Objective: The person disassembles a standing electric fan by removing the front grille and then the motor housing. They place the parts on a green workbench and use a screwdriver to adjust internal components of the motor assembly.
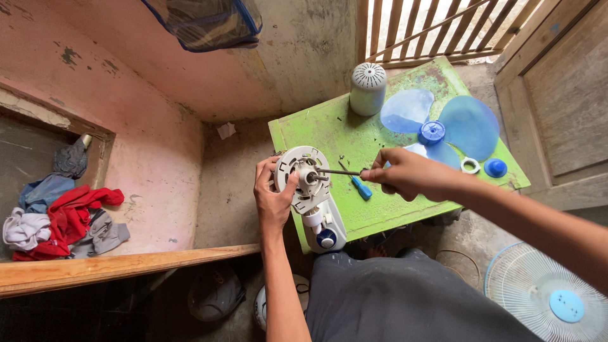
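Gripping the white plastic fan motor housing [310,190] at the near edge of the scuffed green tabletop [329,130], the left hand [272,196] wraps its fingers [290,183] around the round, slotted front plate, thumb pressed beside the metal shaft at its centre. The housing is smooth and pale, with a blue knob low on its neck, and it leans partly off the tabletop toward the person's lap. The right hand [405,172] has its fingers clenched on a thin metal screwdriver [337,171], whose tip meets the shaft hub just beside the left thumb. A second screwdriver with a blue handle [361,187] lies flat on the painted wood below the tool. Further back lie a translucent blue fan blade [456,123] with three rounded lobes, a ribbed white motor cover [368,87], a white ring [470,166] and a blue cap [495,168]. A white wire fan grille [544,297] rests on the floor.
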